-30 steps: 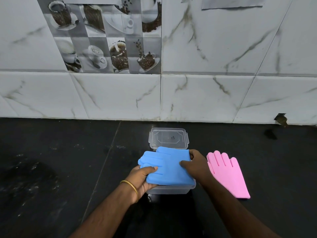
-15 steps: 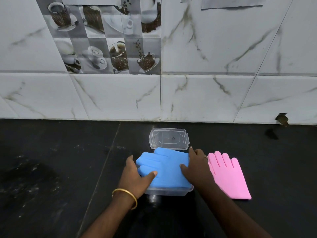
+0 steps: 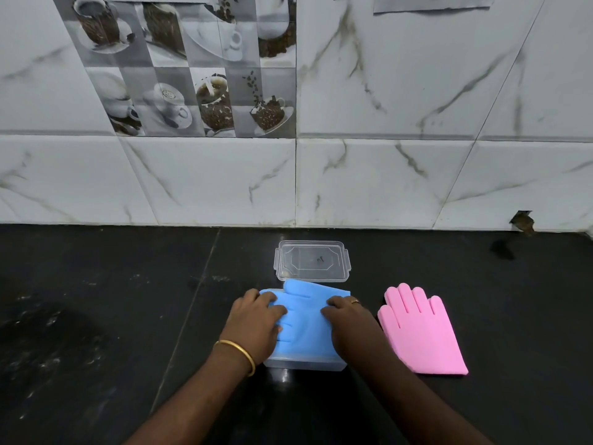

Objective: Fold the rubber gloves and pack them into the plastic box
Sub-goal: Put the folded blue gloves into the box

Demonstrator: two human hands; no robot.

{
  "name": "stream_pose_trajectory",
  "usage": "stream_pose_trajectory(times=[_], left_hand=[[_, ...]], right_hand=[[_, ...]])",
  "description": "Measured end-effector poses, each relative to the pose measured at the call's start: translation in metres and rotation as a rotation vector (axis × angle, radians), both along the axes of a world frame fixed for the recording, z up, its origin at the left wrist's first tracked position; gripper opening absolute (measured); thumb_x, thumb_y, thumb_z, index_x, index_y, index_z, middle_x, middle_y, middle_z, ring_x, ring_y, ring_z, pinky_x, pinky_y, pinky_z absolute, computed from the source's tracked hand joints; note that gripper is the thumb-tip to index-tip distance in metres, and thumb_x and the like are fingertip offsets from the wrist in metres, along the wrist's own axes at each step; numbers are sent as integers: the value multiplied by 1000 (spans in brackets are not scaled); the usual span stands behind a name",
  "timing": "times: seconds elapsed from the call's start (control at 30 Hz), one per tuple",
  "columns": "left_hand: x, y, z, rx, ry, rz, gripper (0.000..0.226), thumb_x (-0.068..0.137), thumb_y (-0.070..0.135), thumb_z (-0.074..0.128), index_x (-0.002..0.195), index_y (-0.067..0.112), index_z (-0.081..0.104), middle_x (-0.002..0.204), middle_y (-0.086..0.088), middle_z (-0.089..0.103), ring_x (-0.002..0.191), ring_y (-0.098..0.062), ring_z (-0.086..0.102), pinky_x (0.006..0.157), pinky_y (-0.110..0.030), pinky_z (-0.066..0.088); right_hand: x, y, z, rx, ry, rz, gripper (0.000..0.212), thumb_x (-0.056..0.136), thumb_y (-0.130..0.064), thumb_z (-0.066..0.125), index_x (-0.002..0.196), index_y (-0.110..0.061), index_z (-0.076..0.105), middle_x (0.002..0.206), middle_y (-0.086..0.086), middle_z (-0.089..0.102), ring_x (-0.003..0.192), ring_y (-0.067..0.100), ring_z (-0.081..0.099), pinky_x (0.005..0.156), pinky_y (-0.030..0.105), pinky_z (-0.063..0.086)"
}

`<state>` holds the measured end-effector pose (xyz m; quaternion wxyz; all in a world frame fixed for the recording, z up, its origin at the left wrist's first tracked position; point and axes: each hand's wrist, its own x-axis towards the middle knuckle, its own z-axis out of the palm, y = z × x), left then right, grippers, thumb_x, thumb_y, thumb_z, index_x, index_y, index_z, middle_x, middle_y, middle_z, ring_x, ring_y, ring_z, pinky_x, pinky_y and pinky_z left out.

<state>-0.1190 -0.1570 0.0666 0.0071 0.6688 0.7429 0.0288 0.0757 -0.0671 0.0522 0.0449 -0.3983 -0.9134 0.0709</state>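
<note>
Both hands lie palm down on the blue glove [image 3: 305,319], which is spread over the top of the clear plastic box [image 3: 305,364]. The left hand [image 3: 255,326] covers the glove's left side, fingers loosely curled over its finger end, grasping nothing; it presses flat. The right hand [image 3: 351,326] rests on the glove's right side, fingers bent slightly inward, likewise pressing rather than gripping. Both forearms reach in from the near edge, converging on the box. A gold bangle [image 3: 237,351] circles the left wrist. The pink glove [image 3: 420,332] lies flat on the black counter [image 3: 96,316] just right of the box, untouched. The clear lid [image 3: 313,261] lies just beyond the box.
</note>
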Motion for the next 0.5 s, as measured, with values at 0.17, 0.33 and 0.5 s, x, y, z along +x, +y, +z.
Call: stream_pose_trajectory(times=[0.17, 0.33, 0.5], left_hand=[[8, 16, -2, -165, 239, -90, 37, 89, 40, 49, 121, 25, 61, 128, 2, 53, 123, -30, 36, 98, -42, 28], [7, 31, -8, -347, 336, -233, 37, 86, 40, 57, 117, 21, 65, 118, -6, 63, 119, -32, 45, 99, -44, 32], [5, 41, -9, -411, 357, -265, 28, 87, 35, 57, 112, 25, 65, 111, -3, 66, 115, -27, 50, 107, -51, 19]], right_hand=[[-3, 3, -3, 49, -109, 44, 29, 82, -7, 44, 102, -18, 62, 116, 2, 59, 109, 27, 56, 86, 35, 45], [-9, 12, -5, 90, -206, 126, 31, 84, -9, 46, 107, -20, 64, 114, 3, 63, 110, 28, 58, 102, 37, 35], [-15, 12, -7, 99, -366, 191, 29, 88, -6, 47, 108, -13, 67, 112, 10, 66, 108, 34, 60, 99, 43, 42]])
